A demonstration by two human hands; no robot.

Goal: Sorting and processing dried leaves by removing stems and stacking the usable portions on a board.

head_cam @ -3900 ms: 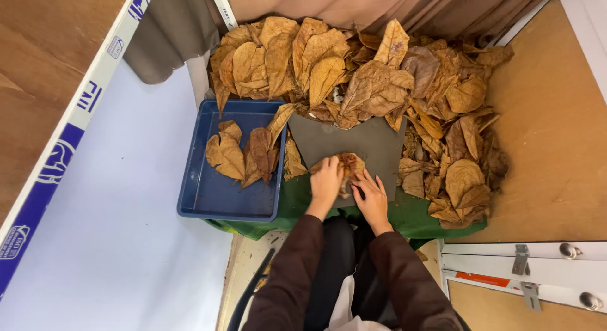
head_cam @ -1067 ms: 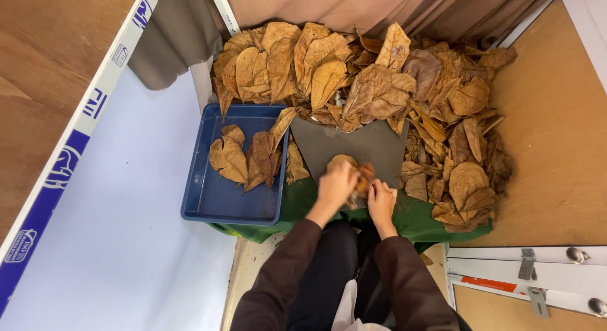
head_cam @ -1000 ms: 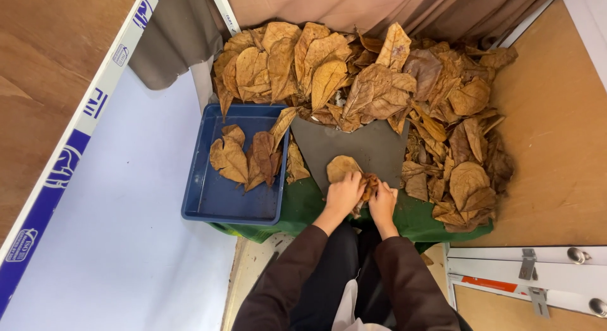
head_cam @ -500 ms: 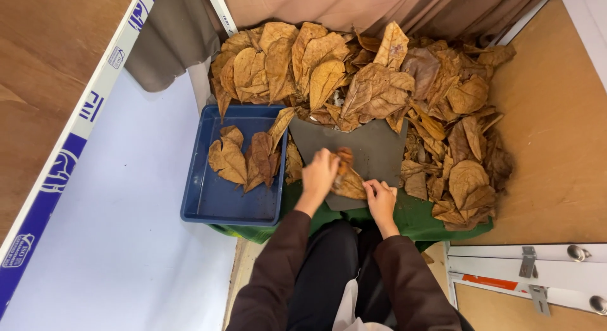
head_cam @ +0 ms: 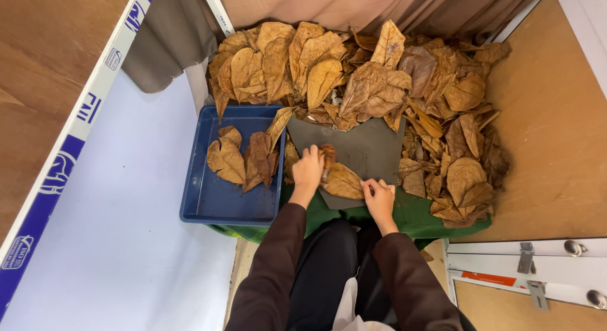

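Observation:
A dry brown leaf (head_cam: 343,181) lies on a dark grey mat (head_cam: 367,147) in front of me. My left hand (head_cam: 308,168) is closed around a small brown brush-like thing (head_cam: 327,155) at the leaf's upper left edge. My right hand (head_cam: 379,198) presses its fingers on the leaf's lower right tip at the mat's near edge. A big heap of dry leaves (head_cam: 354,78) surrounds the mat at the back and right. A blue plastic tray (head_cam: 202,208) to the left holds a few leaves (head_cam: 243,160).
A green cloth (head_cam: 420,216) lies under the mat and tray. A white board (head_cam: 114,230) is at left, a brown curtain (head_cam: 379,5) behind the heap, and wooden panels with metal hinges (head_cam: 525,258) at right. My dark trousers are below.
My left hand went left toward the tray and back onto the mat. The leaf now lies flatter, pinned by my right hand, with my left hand at its upper left edge.

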